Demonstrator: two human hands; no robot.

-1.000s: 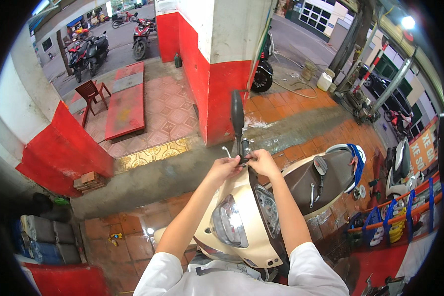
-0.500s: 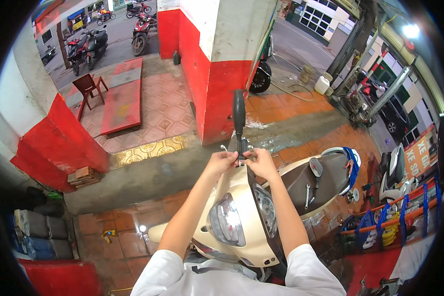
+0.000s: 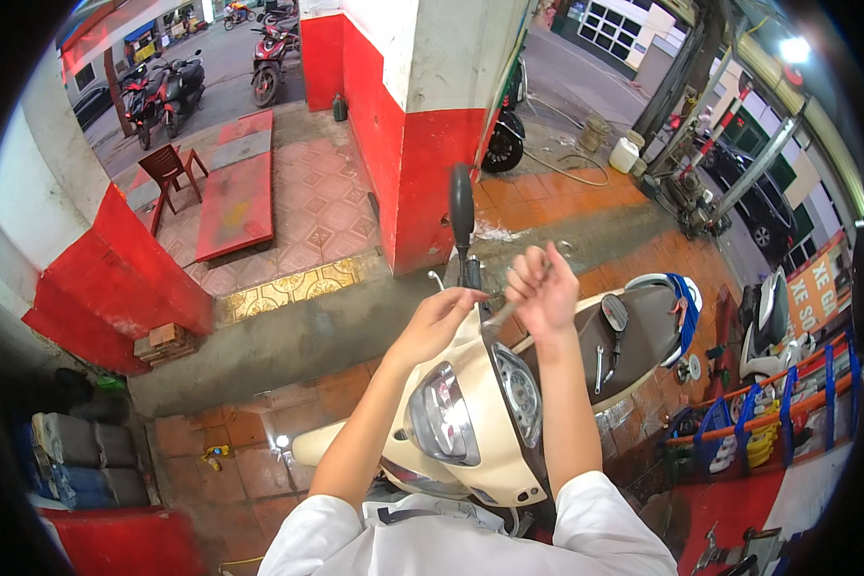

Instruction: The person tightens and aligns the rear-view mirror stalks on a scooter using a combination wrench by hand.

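Note:
The cream scooter [image 3: 494, 422] stands below my arms, with its headlight [image 3: 442, 418] toward me. From its handlebar [image 3: 472, 274] a black rear-view mirror [image 3: 462, 206] rises on a thin stem. My left hand [image 3: 437, 324] is at the foot of that stem, its fingertips drawn together; what they pinch is hidden. To the right, my right hand [image 3: 545, 288] is raised just off the handlebar with curled fingers. Something thin and blurred shows by its fingertips, too smeared to name. A second mirror [image 3: 614, 317] and a wrench [image 3: 600, 370] lie on the brown seat [image 3: 576, 350].
A blue cloth [image 3: 684, 312] hangs over the scooter's tail. Beyond the handlebar rises a red and white pillar [image 3: 432, 182]. A rack with blue posts [image 3: 787, 413] stands at the right; stacked bricks [image 3: 165, 343] sit at the left. Further off are a red chair [image 3: 168, 173] and parked motorbikes [image 3: 168, 96].
My right hand has lifted up and right, away from the handlebar, where both hands were working close together. The left hand stays at the mirror's base, its fingers a little straighter.

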